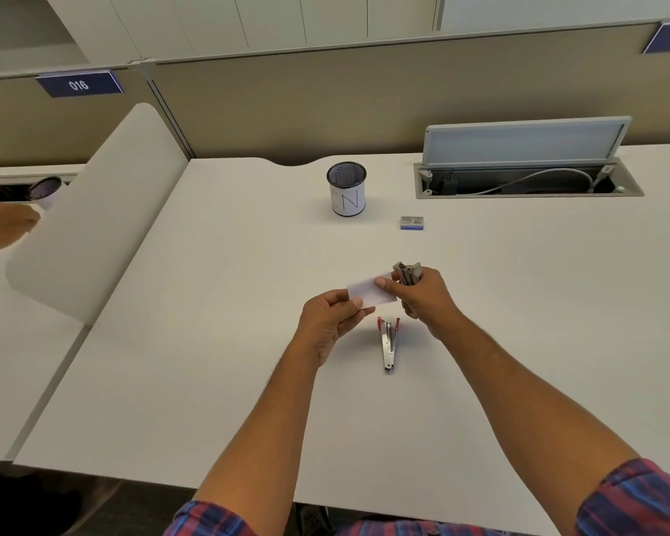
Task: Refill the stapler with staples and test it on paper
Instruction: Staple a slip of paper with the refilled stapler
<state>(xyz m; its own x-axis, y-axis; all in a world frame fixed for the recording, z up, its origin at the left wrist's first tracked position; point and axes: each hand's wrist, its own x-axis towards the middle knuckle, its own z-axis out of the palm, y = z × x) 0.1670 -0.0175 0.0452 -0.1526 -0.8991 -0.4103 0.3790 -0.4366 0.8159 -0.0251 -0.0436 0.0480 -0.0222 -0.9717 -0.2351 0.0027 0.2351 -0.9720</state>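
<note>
Metal stapler (407, 273) points away, gripped upright by right hand (422, 299).

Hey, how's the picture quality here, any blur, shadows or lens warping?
Head view: wide-angle warping bows the desk edges; even, soft lighting; faint shadows under the stapler on the desk; the left hand and right hand slightly soft; no strong glare.

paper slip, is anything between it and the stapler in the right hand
Nothing visible. The left hand holds the small white paper slip by its left end, and its right end already reaches the grey metal stapler gripped in the right hand.
</note>
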